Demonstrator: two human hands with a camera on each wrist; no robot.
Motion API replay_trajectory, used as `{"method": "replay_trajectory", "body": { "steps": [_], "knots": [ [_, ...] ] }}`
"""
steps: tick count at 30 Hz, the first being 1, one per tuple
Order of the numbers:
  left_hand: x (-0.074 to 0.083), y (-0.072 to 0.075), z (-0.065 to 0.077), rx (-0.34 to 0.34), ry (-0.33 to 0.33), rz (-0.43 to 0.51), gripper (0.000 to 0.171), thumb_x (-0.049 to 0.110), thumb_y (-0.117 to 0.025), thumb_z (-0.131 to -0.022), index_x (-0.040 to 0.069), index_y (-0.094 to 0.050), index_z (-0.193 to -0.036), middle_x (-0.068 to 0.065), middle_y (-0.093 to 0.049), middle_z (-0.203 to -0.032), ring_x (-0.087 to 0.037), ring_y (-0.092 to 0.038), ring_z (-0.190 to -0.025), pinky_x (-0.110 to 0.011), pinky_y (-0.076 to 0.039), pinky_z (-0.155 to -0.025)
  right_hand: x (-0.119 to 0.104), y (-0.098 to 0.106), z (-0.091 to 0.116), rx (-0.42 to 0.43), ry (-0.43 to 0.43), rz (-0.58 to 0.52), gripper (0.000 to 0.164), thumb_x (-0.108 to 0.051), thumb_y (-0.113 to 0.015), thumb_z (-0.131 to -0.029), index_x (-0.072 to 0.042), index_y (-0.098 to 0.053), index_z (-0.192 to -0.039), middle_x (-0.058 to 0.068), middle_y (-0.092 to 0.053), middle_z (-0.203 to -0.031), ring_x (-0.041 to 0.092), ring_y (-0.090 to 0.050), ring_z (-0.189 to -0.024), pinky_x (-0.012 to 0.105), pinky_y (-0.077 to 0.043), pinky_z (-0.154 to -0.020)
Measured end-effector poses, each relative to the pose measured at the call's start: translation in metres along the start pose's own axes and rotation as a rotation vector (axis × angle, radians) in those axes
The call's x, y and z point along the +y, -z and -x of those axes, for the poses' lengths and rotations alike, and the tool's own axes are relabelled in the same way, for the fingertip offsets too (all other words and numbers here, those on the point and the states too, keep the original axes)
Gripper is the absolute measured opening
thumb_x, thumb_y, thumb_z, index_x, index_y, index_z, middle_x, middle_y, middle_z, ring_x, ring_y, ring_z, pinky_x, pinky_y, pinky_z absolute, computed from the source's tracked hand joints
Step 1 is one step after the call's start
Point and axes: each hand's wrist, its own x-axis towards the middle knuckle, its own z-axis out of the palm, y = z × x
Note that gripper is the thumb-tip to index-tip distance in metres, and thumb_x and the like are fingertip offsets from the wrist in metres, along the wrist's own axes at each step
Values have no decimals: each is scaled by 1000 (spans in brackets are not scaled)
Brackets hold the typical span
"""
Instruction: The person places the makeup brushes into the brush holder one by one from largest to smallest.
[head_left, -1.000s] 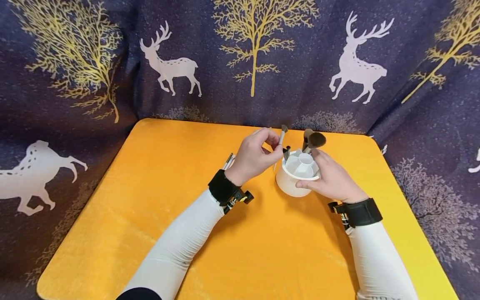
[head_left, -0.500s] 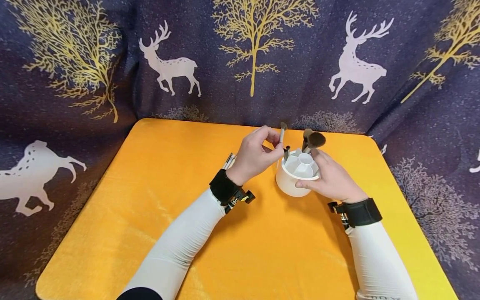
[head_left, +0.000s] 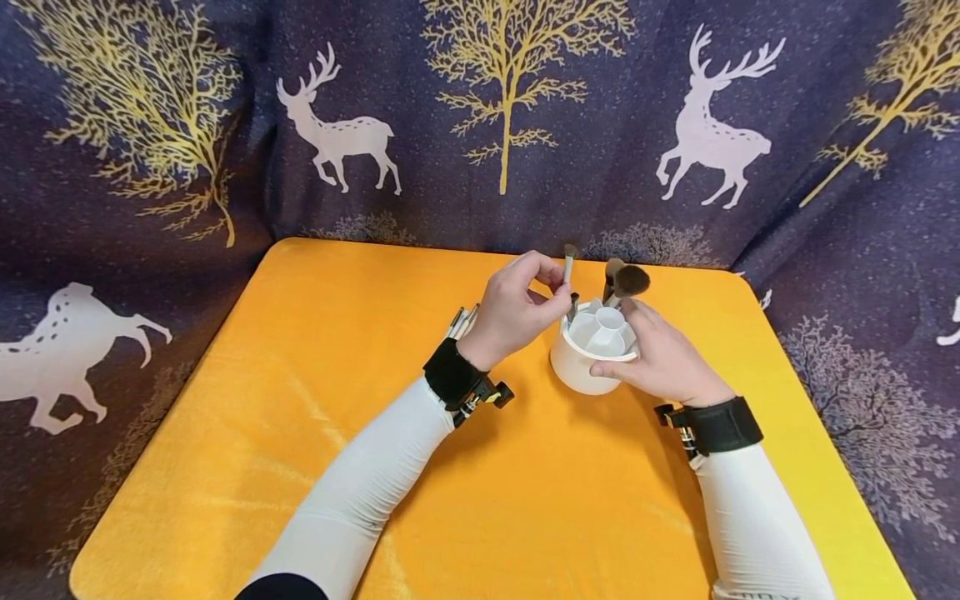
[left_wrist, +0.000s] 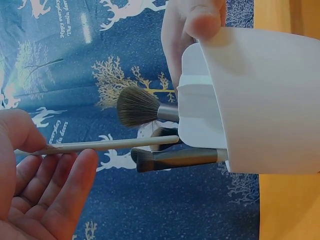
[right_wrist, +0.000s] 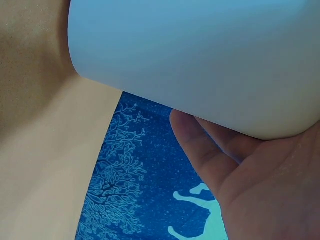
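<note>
1. A thin brush (head_left: 568, 265) is pinched between the thumb and fingers of the left hand (head_left: 513, 308); its bristles are pointed up, and the bare end of its handle is aimed down at the rim of a white pot (head_left: 585, 367); whether handle and pot are touching cannot be told.
2. The pot is gripped at its right side by the right hand (head_left: 663, 354), with the thumb laid across the front; it is held upright over the right half of the orange table (head_left: 262, 417), though whether its base is fully rested there is not clear.
3. Inside the pot, a divider with a round middle cup (head_left: 611, 319) is seen; two fluffy brushes (head_left: 632, 282) are stood towards the back, and a small dark brush (head_left: 573, 305) at the left.
4. The work is judged to be partly done: several brushes are already housed in the pot; the pinched one is not yet let go; a few slender sticks (head_left: 461, 322) are left outside, just beyond the left wrist, perhaps more brushes, but partly hidden.
</note>
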Motion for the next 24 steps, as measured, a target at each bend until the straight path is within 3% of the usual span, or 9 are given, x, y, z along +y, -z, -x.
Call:
{"method": "replay_trajectory", "body": {
  "steps": [17,24],
  "knots": [
    [-5,-11,1,-20,-7,23,11,15,-65,-92,10,-60,-101,3,-62,-92,-1,-58,-87,-24,-54,-68,1,-1,0,22,29,-3,116,-69,-77,-68,-27,-16,-158,8,-45,-141,24,-47,-122,51,-45,-93],
    [-7,-15,4,-44,-20,16,11,15,-63,-93,9,-62,-102,3,-62,-93,-1,-58,-88,-19,-52,-69,1,0,0,17,27,4,117,-69,-77,-68,-26,-14,-158,8,-43,-144,25,-46,-123,51,-44,-93]
  ]
}}
